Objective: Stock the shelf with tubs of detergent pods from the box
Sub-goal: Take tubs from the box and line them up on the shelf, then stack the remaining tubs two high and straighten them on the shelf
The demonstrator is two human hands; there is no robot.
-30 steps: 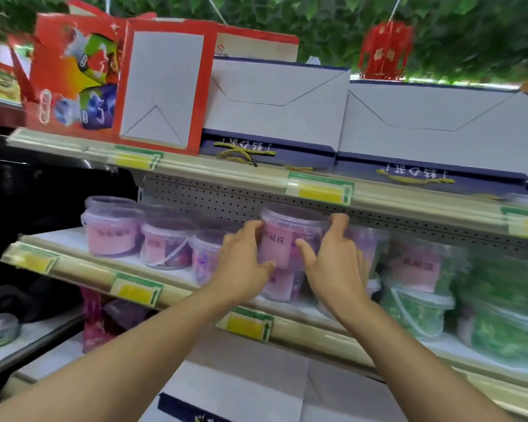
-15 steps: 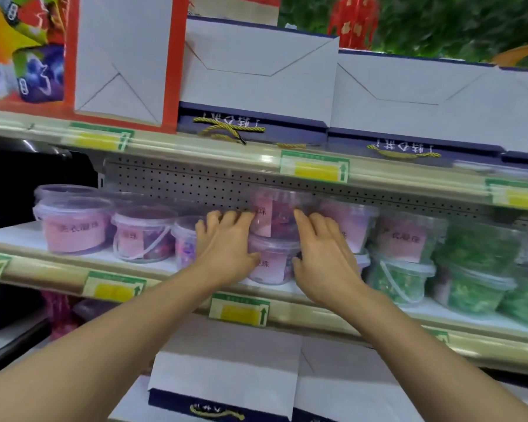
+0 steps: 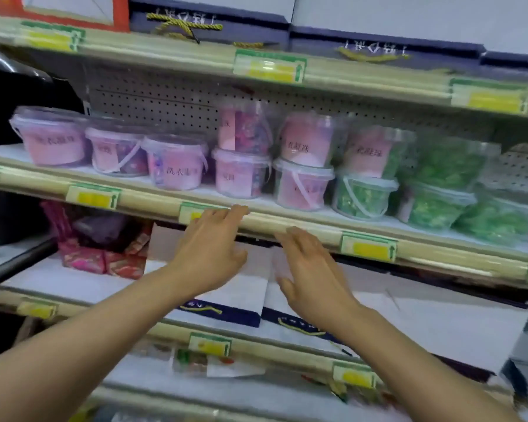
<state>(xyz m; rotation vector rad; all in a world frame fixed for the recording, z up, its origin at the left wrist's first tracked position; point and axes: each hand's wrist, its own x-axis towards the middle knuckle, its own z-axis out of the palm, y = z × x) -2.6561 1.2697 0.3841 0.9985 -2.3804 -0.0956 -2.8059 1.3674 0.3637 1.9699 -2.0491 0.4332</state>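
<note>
Both hands have come back off the stacked pink tub [image 3: 244, 126] and now hang below the shelf [image 3: 287, 222] edge. My left hand [image 3: 209, 248] is spread and holds nothing, fingertips at the rail; my right hand [image 3: 310, 271] is spread and empty too. That tub sits atop another pink tub [image 3: 241, 175], beside green tubs [image 3: 363, 194].

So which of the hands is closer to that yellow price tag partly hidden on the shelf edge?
Left. The left hand overlaps the price tag; the right hand hovers off to its right.
</note>
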